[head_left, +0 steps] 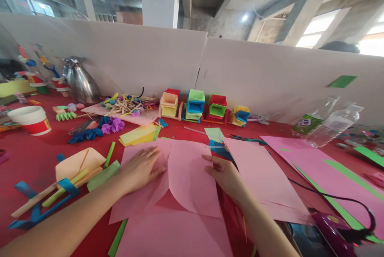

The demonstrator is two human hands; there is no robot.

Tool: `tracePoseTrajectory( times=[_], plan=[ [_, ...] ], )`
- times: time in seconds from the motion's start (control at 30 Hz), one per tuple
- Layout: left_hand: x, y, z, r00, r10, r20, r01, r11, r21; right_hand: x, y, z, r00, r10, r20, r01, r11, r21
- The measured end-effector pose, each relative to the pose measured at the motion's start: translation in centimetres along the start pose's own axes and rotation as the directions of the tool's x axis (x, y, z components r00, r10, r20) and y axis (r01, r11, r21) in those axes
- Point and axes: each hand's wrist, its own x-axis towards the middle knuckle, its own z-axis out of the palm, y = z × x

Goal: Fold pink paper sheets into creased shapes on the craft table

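A pink paper sheet [189, 177] lies folded on the red table [36, 157] in front of me. My left hand [139, 169] rests flat on its left flap, fingers stretched out. At the sheet's right edge, my right hand [222, 171] has its fingers curled against the paper; whether it pinches the edge I cannot make out. More pink sheets [261, 177] lie just to the right, partly under my right wrist.
Colourful folded paper boxes [195, 107] line the white partition. A steel jug [79, 83], a tray of sticks [126, 107], a white-and-red cup [31, 120], plastic bottles [330, 123] and a purple tool with a black cable [333, 225] surround the work area.
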Motion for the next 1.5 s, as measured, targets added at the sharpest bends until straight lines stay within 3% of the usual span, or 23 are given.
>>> tracePoseTrajectory(
  times=[0.13, 0.37, 0.53, 0.63, 0.73, 0.9, 1.2, 1.37, 1.5],
  plan=[
    [-0.6, -0.7, 0.1, 0.988, 0.049, 0.146, -0.049, 0.999, -0.006, 0.2, 0.2, -0.1, 0.998, -0.042, -0.040, 0.041, 0.998, -0.037],
    [-0.6, -1.0, -0.2, 0.976, 0.066, 0.207, -0.068, 0.998, 0.003, 0.1, 0.2, -0.8, 0.999, 0.018, -0.034, -0.022, 0.995, -0.097],
    [-0.7, -0.7, -0.5, 0.979, 0.052, 0.199, -0.054, 0.998, 0.008, 0.2, 0.2, -1.1, 0.996, 0.023, -0.081, -0.028, 0.997, -0.069],
    [-0.5, -0.7, -0.4, 0.988, 0.020, 0.154, -0.023, 1.000, 0.018, 0.0, -0.4, -1.2, 0.996, 0.026, -0.085, -0.016, 0.994, 0.108],
    [-0.4, -0.6, -0.3, 0.997, 0.004, 0.083, -0.005, 1.000, 0.009, -0.4, -1.0, -1.1, 1.000, 0.004, -0.017, 0.001, 0.971, 0.240],
    [-0.6, -0.4, -0.3, 0.994, 0.042, 0.106, -0.039, 0.999, -0.022, -0.7, -0.9, -0.7, 0.996, 0.027, 0.088, -0.042, 0.984, 0.174],
    [-0.8, -1.2, -0.3, 0.979, 0.088, 0.182, -0.087, 0.996, -0.015, -0.3, -0.3, -1.2, 0.996, 0.049, 0.076, -0.052, 0.998, 0.043],
    [-0.8, -1.0, -0.6, 0.976, 0.082, 0.202, -0.083, 0.997, -0.007, -0.1, -0.1, -1.6, 0.998, 0.069, -0.011, -0.069, 0.997, -0.022],
    [-0.7, -1.1, -0.6, 0.978, 0.092, 0.187, -0.090, 0.996, -0.021, -0.1, -0.6, -1.6, 0.994, 0.098, -0.050, -0.090, 0.987, 0.133]
  ],
)
